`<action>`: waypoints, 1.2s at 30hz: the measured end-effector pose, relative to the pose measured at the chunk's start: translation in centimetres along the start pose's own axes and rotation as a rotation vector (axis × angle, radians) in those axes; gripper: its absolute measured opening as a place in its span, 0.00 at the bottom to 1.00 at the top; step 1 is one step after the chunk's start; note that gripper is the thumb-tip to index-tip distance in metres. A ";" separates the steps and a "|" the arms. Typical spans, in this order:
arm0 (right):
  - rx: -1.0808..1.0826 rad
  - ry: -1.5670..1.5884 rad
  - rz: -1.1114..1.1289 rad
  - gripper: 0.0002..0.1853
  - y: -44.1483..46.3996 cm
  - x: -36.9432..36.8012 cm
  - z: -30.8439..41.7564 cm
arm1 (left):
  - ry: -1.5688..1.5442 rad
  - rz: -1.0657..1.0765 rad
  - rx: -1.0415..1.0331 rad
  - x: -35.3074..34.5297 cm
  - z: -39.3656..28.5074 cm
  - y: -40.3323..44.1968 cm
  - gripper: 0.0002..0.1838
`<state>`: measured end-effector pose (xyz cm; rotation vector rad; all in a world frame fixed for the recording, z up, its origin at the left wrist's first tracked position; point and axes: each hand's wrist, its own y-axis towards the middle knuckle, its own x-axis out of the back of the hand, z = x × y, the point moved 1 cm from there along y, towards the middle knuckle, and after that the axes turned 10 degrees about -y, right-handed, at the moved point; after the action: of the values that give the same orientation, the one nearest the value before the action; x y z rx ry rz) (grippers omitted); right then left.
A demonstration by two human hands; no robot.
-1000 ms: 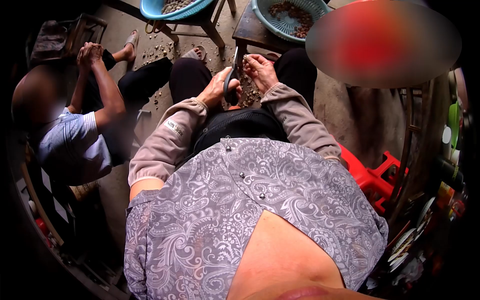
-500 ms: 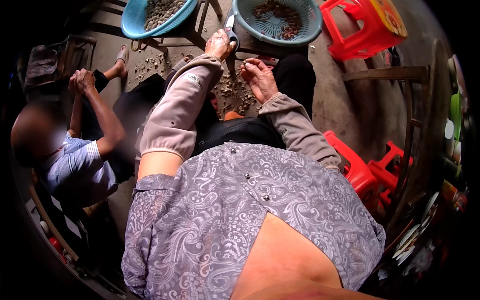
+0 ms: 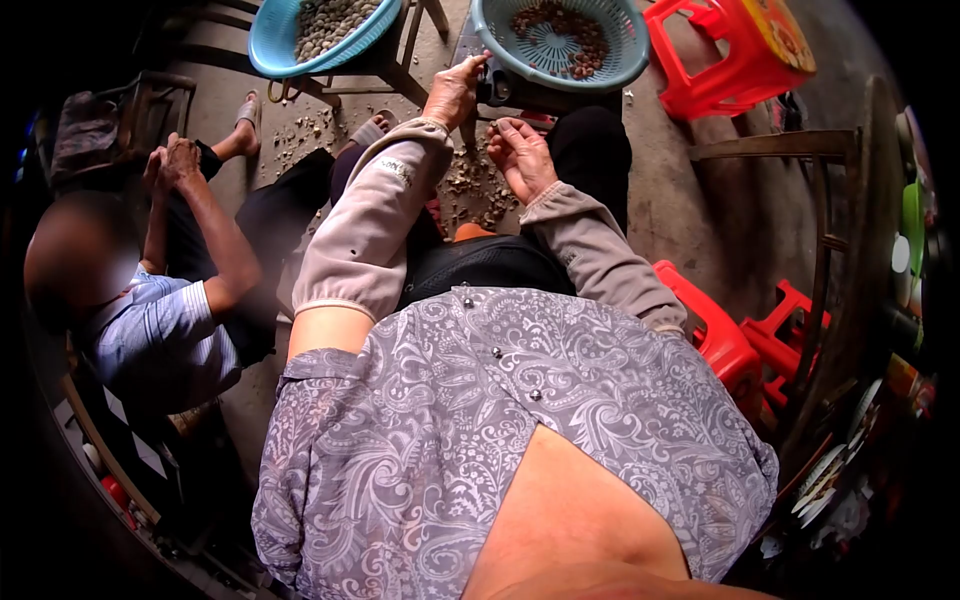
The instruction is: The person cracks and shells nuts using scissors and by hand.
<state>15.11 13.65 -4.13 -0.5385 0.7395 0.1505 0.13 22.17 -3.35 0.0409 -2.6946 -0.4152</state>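
My left hand (image 3: 453, 93) reaches up to the bench front, fingers closed at a dark hand tool (image 3: 495, 86) whose full shape is partly hidden. Just right of it, my right hand (image 3: 522, 160) is half curled, palm up, thumb and fingertips pinched together; whatever small thing they hold is too small to name. Beyond the hands, a blue-grey plastic basket (image 3: 632, 68) holds reddish-brown kernels (image 3: 580, 45). Further left, a light blue basket (image 3: 262, 50) holds many pale brown nuts (image 3: 335, 25).
Broken shells (image 3: 475, 195) litter the floor between my legs. To the left sits another person (image 3: 165, 330), hands clasped together. A red plastic stool (image 3: 690, 50) stands at the upper right, more red stools (image 3: 715, 345) at my right side, near a wooden chair (image 3: 780, 148).
My left hand has shifted slightly right and down, turning with the tool, which stood upright before and now lies lower. My right hand has barely moved.
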 end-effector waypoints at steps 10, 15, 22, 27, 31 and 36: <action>0.035 -0.223 0.059 0.06 -0.8 -1.3 0.6 | -0.352 0.416 0.544 5.6 -7.9 -7.2 0.13; 0.014 -0.339 0.064 0.06 -1.1 -1.4 0.2 | -0.229 0.361 0.447 5.0 -7.1 -9.0 0.09; -0.016 -0.391 0.120 0.06 -1.2 -1.2 0.2 | -0.245 0.329 0.387 4.4 -6.9 -9.9 0.08; -0.087 -0.447 0.136 0.04 -1.2 -0.7 0.2 | -0.107 0.314 0.274 4.1 -6.5 -10.1 0.07; -0.103 -0.433 0.076 0.06 -1.1 -0.8 -0.3 | -0.180 0.294 0.315 4.0 -6.9 -10.5 0.06; -0.120 -0.467 0.060 0.08 -0.9 -0.6 -0.6 | -0.096 0.358 0.240 4.0 -6.4 -10.6 0.07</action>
<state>14.61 12.61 -3.66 -0.5688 0.2925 0.3650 -1.28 9.86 0.61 -0.3954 -2.7518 0.0163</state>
